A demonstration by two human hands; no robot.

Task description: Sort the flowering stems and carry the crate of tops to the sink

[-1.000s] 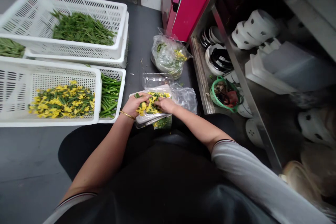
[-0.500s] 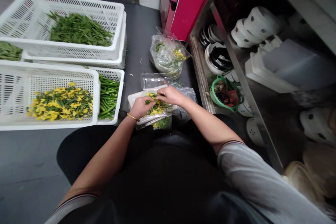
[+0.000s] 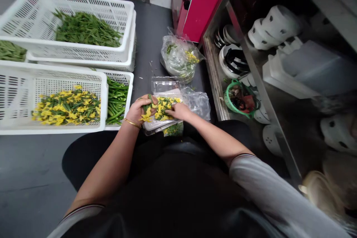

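Clutching yellow-flowered stems in my left hand; my right hand touching the flower pile, its grip unclear.

Yellow is mixed with green in the central blossoms, and the white crates at left are covered in an openwork pattern. The far cabinet is coloured bright pink, the floor grey, the basket at right green.
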